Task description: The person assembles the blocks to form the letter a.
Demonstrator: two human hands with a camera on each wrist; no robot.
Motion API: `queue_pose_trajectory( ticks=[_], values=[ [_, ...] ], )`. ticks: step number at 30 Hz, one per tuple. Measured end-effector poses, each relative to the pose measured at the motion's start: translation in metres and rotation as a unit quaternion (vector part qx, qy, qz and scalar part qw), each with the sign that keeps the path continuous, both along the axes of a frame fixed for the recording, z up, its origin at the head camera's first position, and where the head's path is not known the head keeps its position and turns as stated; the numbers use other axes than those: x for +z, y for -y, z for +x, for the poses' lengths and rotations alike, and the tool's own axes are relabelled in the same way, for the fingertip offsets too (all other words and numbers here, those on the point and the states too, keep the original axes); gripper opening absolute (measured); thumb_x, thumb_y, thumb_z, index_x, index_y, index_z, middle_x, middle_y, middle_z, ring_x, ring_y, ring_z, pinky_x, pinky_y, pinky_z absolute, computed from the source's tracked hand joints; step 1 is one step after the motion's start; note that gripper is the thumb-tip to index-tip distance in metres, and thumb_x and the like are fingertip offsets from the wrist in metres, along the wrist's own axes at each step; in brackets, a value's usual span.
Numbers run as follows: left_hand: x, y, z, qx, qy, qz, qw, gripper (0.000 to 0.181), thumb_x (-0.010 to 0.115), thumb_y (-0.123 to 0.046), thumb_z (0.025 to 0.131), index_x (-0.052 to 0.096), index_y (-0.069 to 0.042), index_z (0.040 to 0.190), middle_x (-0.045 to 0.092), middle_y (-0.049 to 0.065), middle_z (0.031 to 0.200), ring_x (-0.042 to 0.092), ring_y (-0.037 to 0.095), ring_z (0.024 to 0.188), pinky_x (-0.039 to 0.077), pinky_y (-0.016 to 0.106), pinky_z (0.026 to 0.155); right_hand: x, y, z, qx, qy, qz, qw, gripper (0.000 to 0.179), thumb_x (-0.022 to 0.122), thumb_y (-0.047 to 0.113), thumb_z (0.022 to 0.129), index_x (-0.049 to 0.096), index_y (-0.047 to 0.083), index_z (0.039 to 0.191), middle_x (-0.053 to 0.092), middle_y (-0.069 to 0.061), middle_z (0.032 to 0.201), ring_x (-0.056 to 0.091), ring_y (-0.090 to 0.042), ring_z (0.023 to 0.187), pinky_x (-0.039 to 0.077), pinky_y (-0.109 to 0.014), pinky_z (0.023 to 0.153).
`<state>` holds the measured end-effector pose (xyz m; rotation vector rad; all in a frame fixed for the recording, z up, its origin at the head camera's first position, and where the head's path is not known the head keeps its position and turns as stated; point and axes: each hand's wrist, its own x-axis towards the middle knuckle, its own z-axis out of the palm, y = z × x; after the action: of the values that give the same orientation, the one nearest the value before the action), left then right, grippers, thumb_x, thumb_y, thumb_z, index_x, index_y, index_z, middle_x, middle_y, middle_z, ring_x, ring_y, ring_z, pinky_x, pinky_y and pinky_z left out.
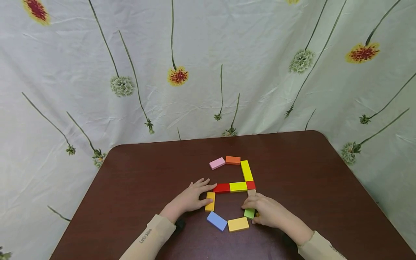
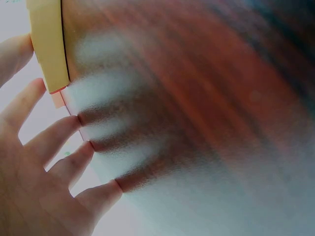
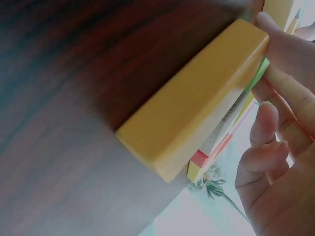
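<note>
My left hand (image 1: 191,198) lies with its fingers spread and fairly straight. Its thumb touches an upright-lying amber block (image 1: 209,204), and its index fingertip reaches the left end of a red block (image 1: 222,188). Over a green block (image 1: 249,213) bends my right hand (image 1: 269,211), its thumb and fingers pinching that block. Beneath this hand an orange-yellow block (image 3: 192,98) lies beside the green one, mostly hidden in the head view. Past the fingers sits a beige-grey block (image 1: 251,193). A pale yellow block (image 1: 238,224) and a blue block (image 1: 216,221) lie nearest the person.
Beyond the hands, a small red block (image 1: 251,185), a yellow block (image 1: 238,186), a long yellow block (image 1: 247,170), an orange block (image 1: 233,160) and a pink block (image 1: 217,163) continue the outline. A flowered cloth (image 1: 201,43) hangs behind the dark table (image 1: 146,173).
</note>
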<state>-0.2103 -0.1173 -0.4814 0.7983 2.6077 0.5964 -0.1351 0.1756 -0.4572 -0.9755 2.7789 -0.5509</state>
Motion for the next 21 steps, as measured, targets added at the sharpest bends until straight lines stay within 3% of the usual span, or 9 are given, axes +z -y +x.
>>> queue_pose_trajectory(
  ticks=[21],
  values=[
    [0.0004, 0.0, -0.0009, 0.004, -0.002, -0.005, 1.0, 0.059, 0.066, -0.034, 0.092, 0.047, -0.025, 0.148, 0.04, 0.015, 0.155, 0.027, 0.039, 0.148, 0.022, 0.065, 0.116, -0.0014, 0.0026, 0.0012, -0.015, -0.001, 0.007, 0.9999, 0.04, 0.086, 0.009, 0.072, 0.075, 0.01, 0.11, 0.07, 0.0, 0.111, 0.059, -0.02, 0.103, 0.056, -0.037, 0.087]
  ],
)
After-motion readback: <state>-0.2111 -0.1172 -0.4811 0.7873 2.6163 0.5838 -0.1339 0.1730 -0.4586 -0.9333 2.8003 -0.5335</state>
